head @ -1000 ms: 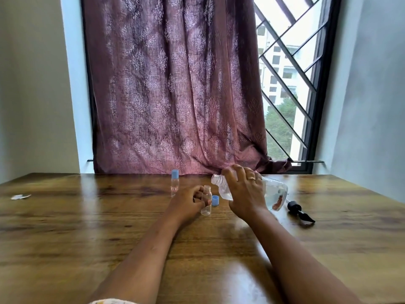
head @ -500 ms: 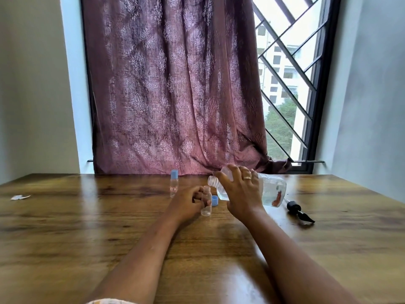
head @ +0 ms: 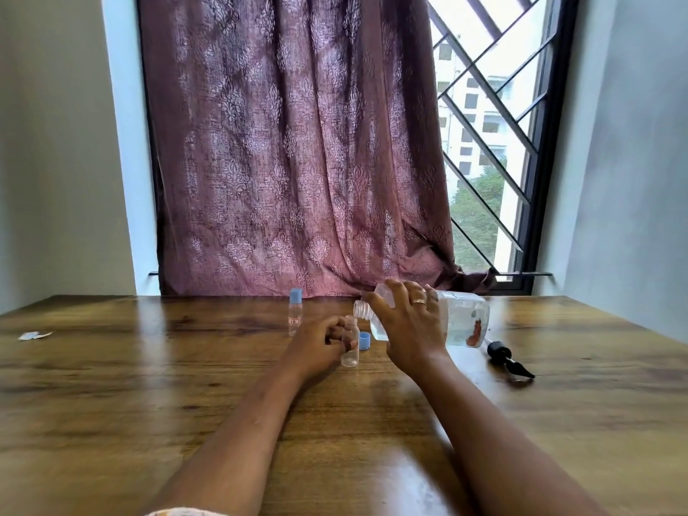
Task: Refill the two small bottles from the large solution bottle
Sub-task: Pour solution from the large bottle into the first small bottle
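Right hand [head: 409, 329]: clasped over the large solution bottle [head: 463, 322], fingers curled across its shoulder, ring on one finger. Bottle tipped almost horizontal above the wooden table [head: 149, 404], clear liquid pooled along its lower side, open threaded neck pointing left, just above the mouth of the uncapped small bottle [head: 350, 350]. Contact between neck and mouth: cannot tell. Flow of liquid: not discernible.

Left hand [head: 320, 344]: resting on the table, fingers wrapped round the uncapped small bottle, holding it upright on the wood.

Just right of that bottle, under the big bottle's neck: loose blue cap [head: 364, 340]. Behind the left hand, apart: capped small bottle [head: 295, 316], upright, labelled. Right of the large bottle: black pump top [head: 508, 363], lying on its side. Far left: paper scrap [head: 34, 335].
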Demonstrator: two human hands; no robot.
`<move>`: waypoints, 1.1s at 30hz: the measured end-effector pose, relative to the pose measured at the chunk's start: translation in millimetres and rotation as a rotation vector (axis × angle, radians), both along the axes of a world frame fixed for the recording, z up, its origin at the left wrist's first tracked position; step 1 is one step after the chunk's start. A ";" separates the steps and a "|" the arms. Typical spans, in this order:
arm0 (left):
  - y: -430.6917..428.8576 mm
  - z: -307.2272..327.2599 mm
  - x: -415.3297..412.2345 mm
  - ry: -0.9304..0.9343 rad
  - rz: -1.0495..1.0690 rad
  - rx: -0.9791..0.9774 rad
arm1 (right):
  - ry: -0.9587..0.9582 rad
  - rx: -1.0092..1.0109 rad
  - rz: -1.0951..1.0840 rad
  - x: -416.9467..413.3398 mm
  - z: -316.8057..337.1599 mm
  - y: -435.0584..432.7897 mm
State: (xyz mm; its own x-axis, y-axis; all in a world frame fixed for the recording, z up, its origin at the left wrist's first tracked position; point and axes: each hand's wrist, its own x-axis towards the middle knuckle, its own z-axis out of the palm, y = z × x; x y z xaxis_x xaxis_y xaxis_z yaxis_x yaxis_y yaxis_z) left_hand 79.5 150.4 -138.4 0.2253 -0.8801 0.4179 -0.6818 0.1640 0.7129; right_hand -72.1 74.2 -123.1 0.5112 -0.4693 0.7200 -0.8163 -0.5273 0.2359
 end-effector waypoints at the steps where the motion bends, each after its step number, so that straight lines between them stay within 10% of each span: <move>1: -0.1 0.0 0.2 0.006 0.001 0.001 | -0.001 0.000 -0.002 0.1 0.3 0.1; 33: 0.0 -0.3 -2.0 0.032 0.013 0.010 | -0.018 -0.068 -0.010 0.2 1.6 0.8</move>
State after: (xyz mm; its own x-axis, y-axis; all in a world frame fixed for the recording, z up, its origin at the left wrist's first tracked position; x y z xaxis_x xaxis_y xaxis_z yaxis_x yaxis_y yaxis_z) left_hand 77.4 150.4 -138.7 0.2501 -0.8811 0.4013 -0.6609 0.1475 0.7358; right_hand -71.9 74.9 -121.5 0.4934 -0.4244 0.7592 -0.8260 -0.5021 0.2562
